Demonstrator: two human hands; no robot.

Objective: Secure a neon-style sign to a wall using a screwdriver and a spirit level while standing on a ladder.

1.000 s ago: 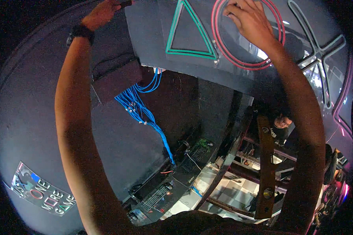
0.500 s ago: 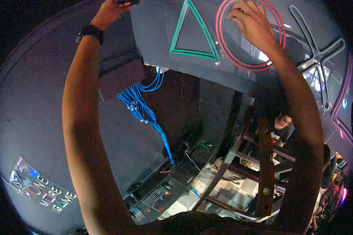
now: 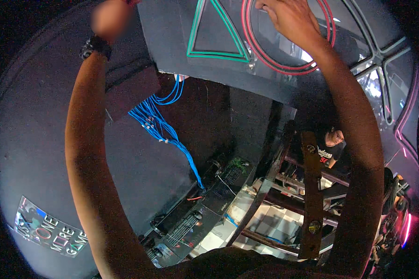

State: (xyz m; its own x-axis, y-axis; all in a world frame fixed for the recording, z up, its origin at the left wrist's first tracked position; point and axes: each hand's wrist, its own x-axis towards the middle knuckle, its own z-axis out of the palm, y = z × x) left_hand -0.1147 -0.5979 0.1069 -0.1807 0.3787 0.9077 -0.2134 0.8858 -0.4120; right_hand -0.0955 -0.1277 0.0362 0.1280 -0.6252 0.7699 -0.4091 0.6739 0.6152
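Observation:
My left hand, a dark watch on its wrist, is raised to the top edge beside a dark panel. It is blurred, so its fingers and anything in them cannot be made out. My right hand reaches up in front of a red ring-shaped light tube on the panel. Its fingers are bent together and partly cut off by the top edge; what they hold, if anything, is hidden. Left of the ring is a green triangle tube, and to its right a grey cross-shaped tube.
Blue cables hang from a dark box down to a desk with keyboards. A ladder stands below me, with another person behind it. A lettered sign is on the left wall.
The panel and its light tubes have shifted up and left in view. My left hand has moved left and blurred; the dark object seen in it before no longer shows.

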